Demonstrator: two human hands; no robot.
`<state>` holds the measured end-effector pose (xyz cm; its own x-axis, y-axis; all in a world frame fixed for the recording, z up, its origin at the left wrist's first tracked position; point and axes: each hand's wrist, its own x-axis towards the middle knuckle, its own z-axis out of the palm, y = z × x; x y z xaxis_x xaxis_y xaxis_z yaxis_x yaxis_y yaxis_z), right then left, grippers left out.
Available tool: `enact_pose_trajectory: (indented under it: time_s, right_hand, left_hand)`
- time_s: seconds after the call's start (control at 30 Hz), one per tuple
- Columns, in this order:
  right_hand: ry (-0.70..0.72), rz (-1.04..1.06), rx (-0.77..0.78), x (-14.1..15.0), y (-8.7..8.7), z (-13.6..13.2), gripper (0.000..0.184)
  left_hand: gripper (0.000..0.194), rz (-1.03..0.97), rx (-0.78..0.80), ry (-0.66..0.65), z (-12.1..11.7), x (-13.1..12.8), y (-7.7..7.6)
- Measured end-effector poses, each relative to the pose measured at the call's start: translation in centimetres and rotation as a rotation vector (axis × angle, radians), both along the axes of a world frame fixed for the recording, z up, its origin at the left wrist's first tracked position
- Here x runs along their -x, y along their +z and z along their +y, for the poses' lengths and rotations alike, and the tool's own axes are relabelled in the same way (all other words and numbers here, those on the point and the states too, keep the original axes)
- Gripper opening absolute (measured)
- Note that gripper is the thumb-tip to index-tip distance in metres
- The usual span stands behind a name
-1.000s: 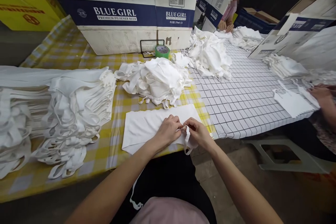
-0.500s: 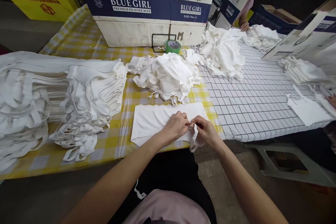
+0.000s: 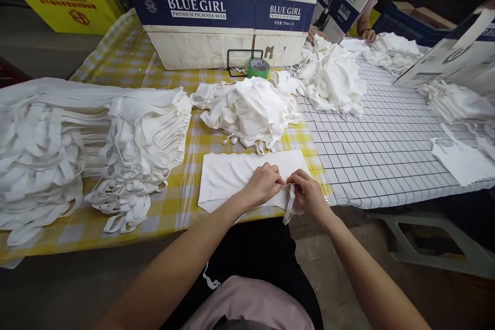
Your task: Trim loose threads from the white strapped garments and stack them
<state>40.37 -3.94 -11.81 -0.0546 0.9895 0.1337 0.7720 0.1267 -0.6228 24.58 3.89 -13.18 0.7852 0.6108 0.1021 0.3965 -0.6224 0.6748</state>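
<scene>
At the table's near edge, the left hand and right hand pinch the strap of one flat white cloth piece, with a tall finished stack of white strapped pieces at the left end and a loose heap of white pieces behind it mid-table.

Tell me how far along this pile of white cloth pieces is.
Done: a tall neat stack lies at the left. In hand: left hand and right hand pinch the strap of one flat piece. Left: the loose heap behind it.
</scene>
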Motion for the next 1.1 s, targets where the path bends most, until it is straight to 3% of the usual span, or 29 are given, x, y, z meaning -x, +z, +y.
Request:
enact_pose_trajectory:
  time_s: [0.13,0.27,0.37,0.43,0.53,0.6,0.7,0.8,0.87,0.93,1.03,1.1]
  right_hand:
    - [-0.054,0.065,0.054,0.1,0.0,-1.1,0.021]
    - [-0.242,0.634,0.338,1.1,0.3,-2.7,0.025]
    - [-0.253,1.081,0.493,1.7,1.4,-4.1,0.037]
    - [-0.241,1.219,0.549,1.6,2.1,-5.3,0.039]
    - [-0.275,1.213,0.562,0.8,2.4,-8.0,0.039]
    - [-0.322,1.120,0.513,0.0,1.8,-10.4,0.040]
    - [-0.433,0.915,0.415,-1.0,-0.8,-14.1,0.040]
    - [-0.662,0.722,0.318,-0.5,-4.4,-16.6,0.029]
    - [-0.703,0.655,0.333,1.5,-6.4,-16.7,0.023]
    - [-0.539,0.689,0.421,5.3,-7.5,-15.5,0.020]
    - [-0.340,0.926,0.459,12.9,-7.8,-11.6,0.052]
    - [-0.271,1.124,0.476,17.6,-8.0,-8.9,0.061]
  left_hand:
    - [0.019,-0.015,0.030,-0.015,0.1,0.4,0.4]
    - [0.026,-0.023,0.088,-0.081,0.1,1.4,1.4]
    - [0.029,-0.019,0.103,-0.127,0.0,2.1,1.9]
    - [0.030,-0.013,0.084,-0.146,-0.2,2.5,2.0]
    - [0.032,0.016,0.030,-0.189,-0.7,3.5,1.9]
    - [0.037,0.064,-0.014,-0.233,-1.3,4.9,1.7]
    - [0.051,0.162,-0.085,-0.252,-2.3,8.2,1.3]
    - [0.063,0.243,-0.161,-0.140,-3.1,12.1,1.0]
    - [0.067,0.293,-0.207,-0.071,-3.3,14.5,0.8]
    - [0.067,0.344,-0.250,-0.059,-3.2,16.1,0.7]
    - [0.063,0.380,-0.316,-0.087,-3.1,17.4,0.4]
    - [0.064,0.368,-0.372,-0.081,-3.0,17.8,-0.2]
